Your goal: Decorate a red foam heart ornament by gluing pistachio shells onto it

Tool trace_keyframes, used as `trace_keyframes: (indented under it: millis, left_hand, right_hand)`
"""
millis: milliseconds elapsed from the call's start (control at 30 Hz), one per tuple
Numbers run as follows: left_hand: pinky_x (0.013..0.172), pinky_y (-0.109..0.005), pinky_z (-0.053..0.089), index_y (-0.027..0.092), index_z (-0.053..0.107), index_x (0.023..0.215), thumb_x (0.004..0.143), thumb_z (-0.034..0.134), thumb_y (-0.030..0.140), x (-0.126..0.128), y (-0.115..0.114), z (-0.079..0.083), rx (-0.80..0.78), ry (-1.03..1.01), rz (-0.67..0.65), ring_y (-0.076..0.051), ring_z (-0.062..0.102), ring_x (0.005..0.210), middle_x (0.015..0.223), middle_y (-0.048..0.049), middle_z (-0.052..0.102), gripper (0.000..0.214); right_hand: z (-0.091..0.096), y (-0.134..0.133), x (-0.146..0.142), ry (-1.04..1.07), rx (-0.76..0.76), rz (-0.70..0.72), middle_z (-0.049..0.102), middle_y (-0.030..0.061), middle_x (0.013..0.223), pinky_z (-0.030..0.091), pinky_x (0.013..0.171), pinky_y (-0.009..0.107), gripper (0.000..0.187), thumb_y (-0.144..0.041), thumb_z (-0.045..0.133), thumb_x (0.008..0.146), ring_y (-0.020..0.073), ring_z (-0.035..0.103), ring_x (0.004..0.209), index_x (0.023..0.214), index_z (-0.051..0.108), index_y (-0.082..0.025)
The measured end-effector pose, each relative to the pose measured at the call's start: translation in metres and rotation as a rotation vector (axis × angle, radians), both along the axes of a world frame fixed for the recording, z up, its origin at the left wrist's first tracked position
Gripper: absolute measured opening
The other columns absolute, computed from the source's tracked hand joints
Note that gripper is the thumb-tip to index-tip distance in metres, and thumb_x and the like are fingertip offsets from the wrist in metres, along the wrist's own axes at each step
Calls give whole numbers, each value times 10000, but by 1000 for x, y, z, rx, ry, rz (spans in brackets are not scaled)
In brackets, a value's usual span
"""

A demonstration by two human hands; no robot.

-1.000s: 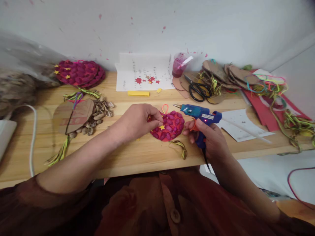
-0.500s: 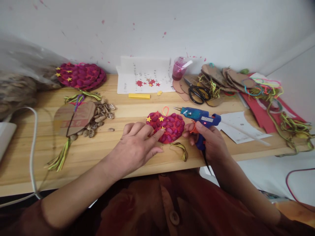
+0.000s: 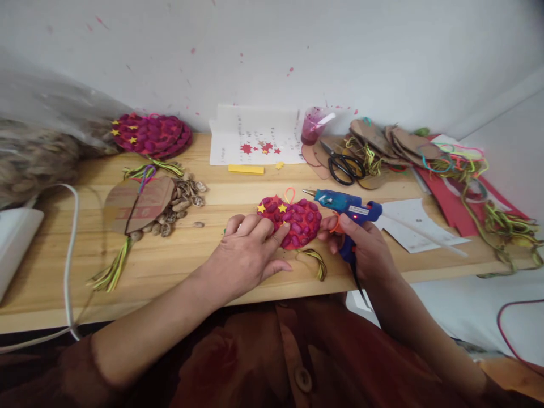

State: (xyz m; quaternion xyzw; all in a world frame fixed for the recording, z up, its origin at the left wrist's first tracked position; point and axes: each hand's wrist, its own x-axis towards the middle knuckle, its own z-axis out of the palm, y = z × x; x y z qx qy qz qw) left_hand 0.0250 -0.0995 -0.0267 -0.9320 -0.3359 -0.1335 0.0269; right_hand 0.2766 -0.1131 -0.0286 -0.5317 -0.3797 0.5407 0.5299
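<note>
A red heart-shaped ornament (image 3: 297,221) covered with magenta shells and small yellow stars lies on the wooden table (image 3: 204,260), an orange loop at its top and a yellow-green tassel (image 3: 315,259) at its bottom. My left hand (image 3: 249,252) rests flat on the table with fingers apart, its fingertips touching the heart's left edge. My right hand (image 3: 365,243) is wrapped round the handle of a blue glue gun (image 3: 346,207), whose nozzle points left just above the heart's right side; its red light is on.
Left of the heart lie a cardboard heart (image 3: 136,201) and a pile of shells (image 3: 182,198). At the back are finished magenta ornaments (image 3: 151,133), a paper sheet with red stars (image 3: 255,141), a pink cup (image 3: 312,124), scissors (image 3: 344,164), cardboard shapes and coloured cords (image 3: 459,156). A white cable (image 3: 68,249) runs at left.
My left hand drew back from pinching on top of the heart and now lies flat at its left edge, uncovering the yellow stars. The glue gun stayed nearly still.
</note>
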Motion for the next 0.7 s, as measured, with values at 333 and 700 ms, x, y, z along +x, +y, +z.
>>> trace_keyframes:
  millis: [333,700]
  left_hand:
    - [896,-445,360,151,634,1406,1015,468,578,1,1,-1,14,15,3,-304,514,1030,1069,-120,639,602]
    - [912,-446,352,140,641,1382,1022,488,548,-1,1,-2,23,-28,-20,-299,530,1035,1061,-113,646,565]
  right_hand:
    - [-1,-1,0,24,7,10,741,60,796,453,480,228,287,-483,811,811,154,660,657,775,772,-201]
    - [-1,-1,1,-24,8,27,754,58,797,456,480,261,308,-524,790,821,151,624,595,781,772,-219]
